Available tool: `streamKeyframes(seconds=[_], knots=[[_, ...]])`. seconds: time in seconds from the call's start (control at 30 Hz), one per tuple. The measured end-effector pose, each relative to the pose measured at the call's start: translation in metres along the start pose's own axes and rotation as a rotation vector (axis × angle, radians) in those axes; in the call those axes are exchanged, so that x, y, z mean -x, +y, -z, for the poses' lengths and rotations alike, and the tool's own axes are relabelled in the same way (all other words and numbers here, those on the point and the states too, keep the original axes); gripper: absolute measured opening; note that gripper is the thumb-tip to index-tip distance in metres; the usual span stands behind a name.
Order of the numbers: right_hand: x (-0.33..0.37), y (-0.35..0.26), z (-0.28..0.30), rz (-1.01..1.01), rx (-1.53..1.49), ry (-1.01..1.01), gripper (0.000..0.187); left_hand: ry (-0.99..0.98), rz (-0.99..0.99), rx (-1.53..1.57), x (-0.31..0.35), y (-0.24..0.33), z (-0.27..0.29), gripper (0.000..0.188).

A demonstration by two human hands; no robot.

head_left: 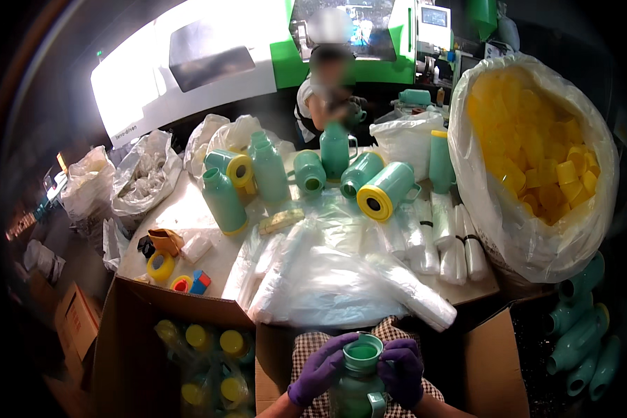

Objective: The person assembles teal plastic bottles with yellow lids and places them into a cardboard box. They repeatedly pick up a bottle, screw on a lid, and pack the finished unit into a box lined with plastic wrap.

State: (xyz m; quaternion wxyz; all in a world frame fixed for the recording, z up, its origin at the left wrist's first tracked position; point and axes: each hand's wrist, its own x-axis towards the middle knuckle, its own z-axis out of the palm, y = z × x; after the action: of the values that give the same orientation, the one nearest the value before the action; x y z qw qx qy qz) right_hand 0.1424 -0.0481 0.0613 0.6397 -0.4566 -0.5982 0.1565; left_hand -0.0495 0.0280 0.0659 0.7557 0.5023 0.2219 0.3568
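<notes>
A teal-green plastic jug stands upright at my lap, its round mouth facing up with no cap on and its handle towards me. My left hand, in a purple glove, grips the jug from the left, with fingers stretched along the rim. On the other side, my right hand, also gloved in purple, has its fingers curled in against the neck. The fingertips partly hide what they pinch. Behind the jug lies a checked cloth over my legs.
Stacked clear plastic bags cover the table's near part, with several green jugs behind. A large sack of yellow caps stands right. An open carton holds capped jugs at left. Green bottles lie lower right. Another person works beyond.
</notes>
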Motion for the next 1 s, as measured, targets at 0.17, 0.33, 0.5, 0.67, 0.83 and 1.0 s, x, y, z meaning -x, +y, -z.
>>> streamKeyframes(seconds=[0.17,0.33,0.5,0.67,0.83,1.0], knots=[[0.002,-0.005,0.000,-0.195,0.161,-0.048,0.032,-0.071,-0.031,-0.165,0.005,0.001,0.003,0.060],[0.004,-0.008,-0.009,-0.518,-0.284,-0.126,0.033,0.025,-0.058,-0.221,0.019,-0.003,0.000,0.061],[0.008,0.001,-0.008,-0.664,-0.345,-0.088,0.030,0.048,0.078,-0.284,0.018,0.003,0.006,0.067],[0.012,0.000,-0.020,-0.661,-0.347,-0.016,0.025,0.181,0.168,-0.048,0.017,-0.008,0.000,0.072],[0.015,0.001,-0.016,-0.677,-0.363,0.012,0.021,0.272,0.105,0.066,0.023,-0.015,-0.009,0.066],[0.020,-0.025,-0.002,-0.662,-0.365,-0.053,0.018,0.225,-0.175,-0.276,0.044,-0.008,-0.025,0.045]])
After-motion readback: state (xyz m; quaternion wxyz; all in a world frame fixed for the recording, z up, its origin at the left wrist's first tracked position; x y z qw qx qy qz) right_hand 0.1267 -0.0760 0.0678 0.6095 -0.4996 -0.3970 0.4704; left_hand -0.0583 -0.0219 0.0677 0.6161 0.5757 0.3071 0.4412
